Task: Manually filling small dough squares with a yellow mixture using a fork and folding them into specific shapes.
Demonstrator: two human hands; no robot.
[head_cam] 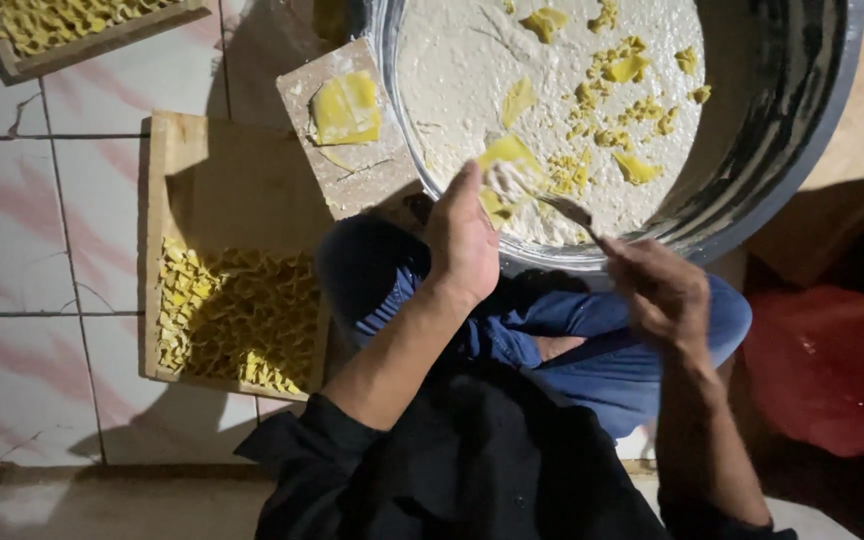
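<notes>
One yellow wrapper (508,160) lay pinched in the left hand (464,238) over the big metal basin (792,130) of pale filling and yellow scraps. Beside it, the right hand (664,290) gripped a fork (564,208). Folded yellow dumplings (237,315) filled the wooden tray (222,180) on the tiled floor (12,250).

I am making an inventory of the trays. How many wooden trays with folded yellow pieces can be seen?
2. One wooden tray lies on the tiled floor by the left hand; another tray sits at the top left corner, partly cut off. More may lie outside the view.
</notes>
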